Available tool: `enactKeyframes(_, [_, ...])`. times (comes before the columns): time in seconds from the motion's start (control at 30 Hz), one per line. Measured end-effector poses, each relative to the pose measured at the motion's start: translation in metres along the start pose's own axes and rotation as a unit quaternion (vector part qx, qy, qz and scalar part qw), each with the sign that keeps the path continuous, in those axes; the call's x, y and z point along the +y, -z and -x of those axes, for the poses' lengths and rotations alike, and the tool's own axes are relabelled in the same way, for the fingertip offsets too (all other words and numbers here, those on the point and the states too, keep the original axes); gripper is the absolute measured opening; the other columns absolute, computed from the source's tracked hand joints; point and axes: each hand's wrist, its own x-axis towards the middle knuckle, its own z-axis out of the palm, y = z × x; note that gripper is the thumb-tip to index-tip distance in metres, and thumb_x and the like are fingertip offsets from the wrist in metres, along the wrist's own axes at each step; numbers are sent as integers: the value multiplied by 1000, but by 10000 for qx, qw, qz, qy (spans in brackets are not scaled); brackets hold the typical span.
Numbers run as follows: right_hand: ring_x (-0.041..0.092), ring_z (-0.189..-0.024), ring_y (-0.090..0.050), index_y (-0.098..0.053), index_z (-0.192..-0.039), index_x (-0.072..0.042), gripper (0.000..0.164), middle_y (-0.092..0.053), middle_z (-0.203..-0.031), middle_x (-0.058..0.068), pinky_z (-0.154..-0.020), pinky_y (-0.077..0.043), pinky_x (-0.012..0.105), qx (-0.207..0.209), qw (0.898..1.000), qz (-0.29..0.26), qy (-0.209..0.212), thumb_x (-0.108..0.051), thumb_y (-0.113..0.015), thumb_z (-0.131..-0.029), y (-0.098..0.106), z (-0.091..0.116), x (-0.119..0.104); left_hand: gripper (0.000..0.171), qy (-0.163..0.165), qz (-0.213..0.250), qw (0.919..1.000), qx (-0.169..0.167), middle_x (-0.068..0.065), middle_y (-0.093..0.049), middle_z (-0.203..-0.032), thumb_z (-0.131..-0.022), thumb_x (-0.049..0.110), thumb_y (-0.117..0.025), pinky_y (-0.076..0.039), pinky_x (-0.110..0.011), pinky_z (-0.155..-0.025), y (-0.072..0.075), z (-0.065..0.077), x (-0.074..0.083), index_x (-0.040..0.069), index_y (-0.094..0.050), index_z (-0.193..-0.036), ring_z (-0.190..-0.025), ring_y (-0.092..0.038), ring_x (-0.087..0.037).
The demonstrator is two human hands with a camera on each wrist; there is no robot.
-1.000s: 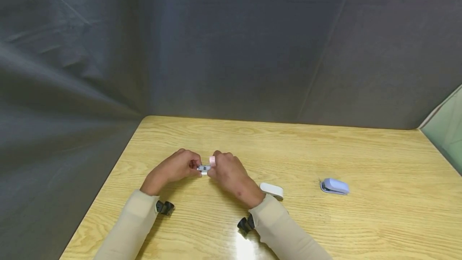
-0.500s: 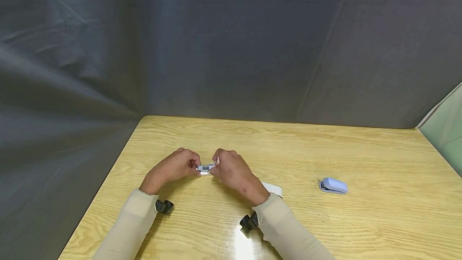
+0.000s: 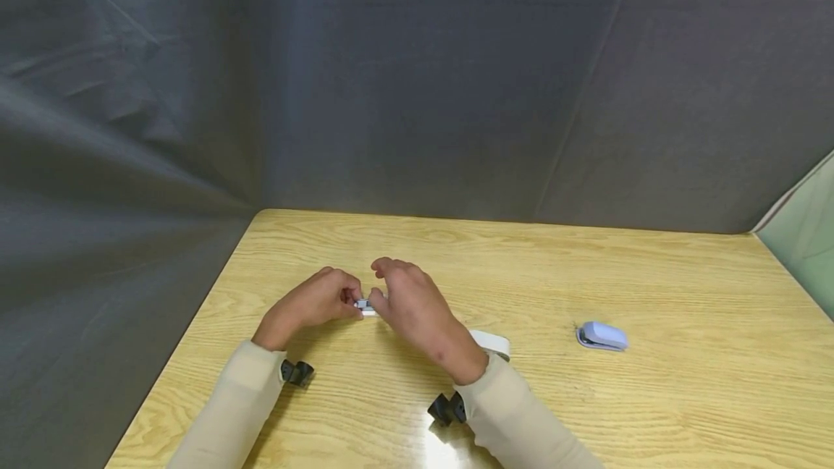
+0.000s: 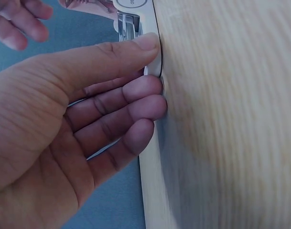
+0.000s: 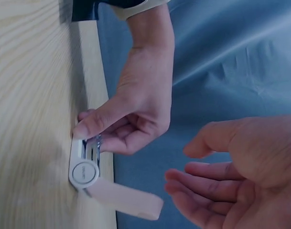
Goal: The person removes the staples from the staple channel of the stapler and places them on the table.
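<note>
A small stapler with a white base and a pale pink top arm stands on the table, its top arm swung wide open. My left hand pinches the end of the base between thumb and fingers. The metal staple channel lies exposed along the base. My right hand hovers beside the stapler, apart from the pink arm, its fingers loosely bent and holding nothing. In the head view, the right hand hides most of the pink arm. The left wrist view shows the base under the left thumb.
A lilac stapler lies to the right on the wooden table. Behind the right forearm is a rounded white object, partly hidden. Dark sheeting hangs beyond the table's far and left edges.
My right hand has let go of the stapler's pink arm, and its fingers have spread and lifted. My left hand keeps its grip in the same place.
</note>
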Motion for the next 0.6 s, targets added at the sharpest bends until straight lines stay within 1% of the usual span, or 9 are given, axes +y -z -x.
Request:
enactKeyframes(0.07, [21,-83,-67,-69,-119,0,25,-72,-110,12,-72,-54,31,-52,9999,-70,59,-5,-65,-95,0,0,-2,25,0,-3,10000,-2,10,-53,-67,-86,7,-85,-39,-25,-60,0,0,0,16,-63,-76,-60,-44,-5])
enactKeyframes(0.1, [19,-76,-66,-70,-117,0,23,-72,-107,12,-68,-54,29,-98,9998,-124,94,-4,-64,-95,-1,-1,-3,24,14,3,10000,-4,10,-53,-68,-86,7,-85,-39,-25,-60,-1,0,0,16,-64,-77,-60,-44,-5])
enactKeyframes(0.17, [14,-69,-63,-72,-114,1,20,-73,-100,12,-60,-51,25,-200,9995,-183,180,-2,-63,-96,-3,-2,-4,22,45,20,10000,-3,10,-55,-68,-86,8,-84,-40,-26,-60,-1,0,-1,16,-66,-77,-60,-45,-6])
enactKeyframes(0.23, [9,-56,-53,-73,-111,2,18,-72,-90,9,-52,-44,21,-348,9987,-293,215,-1,-61,-98,-6,-3,-4,19,69,46,10000,0,10,-57,-69,-86,7,-84,-41,-26,-60,-1,1,-1,15,-69,-78,-61,-46,-6])
enactKeyframes(0.3, [6,-48,-42,-74,-106,1,16,-68,-78,4,-48,-37,19,-447,9982,-322,232,0,-60,-98,-9,-5,-4,18,71,66,10000,19,10,-57,-69,-87,6,-84,-42,-26,-60,-2,1,-2,14,-69,-79,-61,-47,-6])
enactKeyframes(0.37, [5,-48,-35,-76,-100,-1,15,-61,-69,-1,-47,-33,19,-522,9978,-321,251,0,-61,-99,-11,-5,-2,19,73,92,9999,34,10,-57,-69,-87,6,-83,-42,-26,-60,-3,1,-2,15,-69,-79,-61,-47,-7])
enactKeyframes(0.43, [5,-48,-32,-75,-92,-4,16,-52,-62,-5,-47,-31,19,-556,9978,-266,251,0,-61,-99,-14,-7,0,19,81,106,9999,41,10,-57,-68,-87,6,-83,-41,-26,-60,-4,1,-2,15,-69,-78,-60,-46,-6])
enactKeyframes(0.5, [5,-49,-31,-73,-83,-7,20,-45,-59,-7,-47,-29,20,-536,9980,-164,294,1,-62,-98,-16,-8,3,20,64,105,9999,63,10,-57,-68,-87,6,-83,-41,-26,-59,-3,1,-3,16,-69,-78,-59,-46,-6])
enactKeyframes(0.6, [6,-50,-29,-65,-72,-12,28,-38,-57,-8,-48,-28,21,-455,9983,-14,359,2,-63,-96,-19,-10,7,20,72,121,9999,79,10,-58,-68,-86,7,-84,-41,-26,-59,-2,1,-3,16,-69,-77,-59,-46,-6])
